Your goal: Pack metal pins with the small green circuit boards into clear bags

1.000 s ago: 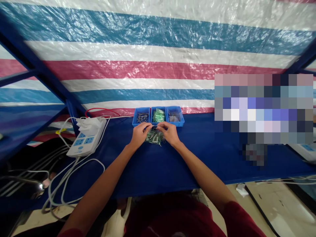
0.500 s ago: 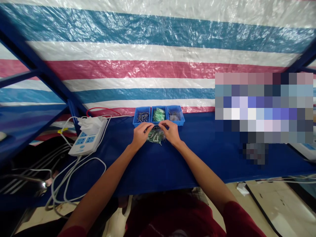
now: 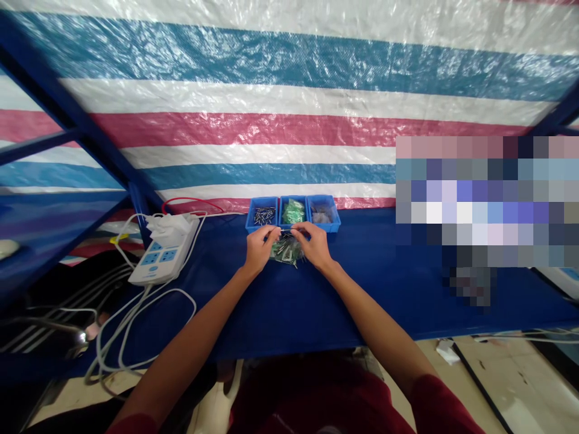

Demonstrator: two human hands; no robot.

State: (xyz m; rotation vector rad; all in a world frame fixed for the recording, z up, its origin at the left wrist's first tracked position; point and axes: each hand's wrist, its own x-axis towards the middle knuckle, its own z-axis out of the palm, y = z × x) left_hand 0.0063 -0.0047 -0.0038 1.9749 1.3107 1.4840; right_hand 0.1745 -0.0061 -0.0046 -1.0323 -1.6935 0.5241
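Between my two hands runs a small thin rod-like piece point(image 3: 286, 229), too small to name more exactly. My left hand point(image 3: 260, 246) pinches its left end with thumb and forefinger. At the other end, my right hand point(image 3: 313, 245) is closed on it in a similar pinch. Just below the fingers lies a pile of thin pieces on green and clear plastic point(image 3: 286, 250). Three blue bins stand in a row behind: a left bin point(image 3: 248, 225) with dark and silvery small parts, a middle bin with a green bag point(image 3: 294, 211), and a right bin with clear, greyish pieces point(image 3: 322, 213).
The bins stand on a blue table point(image 3: 271, 313) against a striped plastic sheet point(image 3: 271, 129). To the left, a white power strip point(image 3: 165, 253) trails looped white cables point(image 3: 136, 307). A black bag-like item point(image 3: 85, 289) lies further left. Pixel blocks cover the right side.
The view has shifted slightly. Both hands keep their pinch on the thin piece, with only tiny finger movement.
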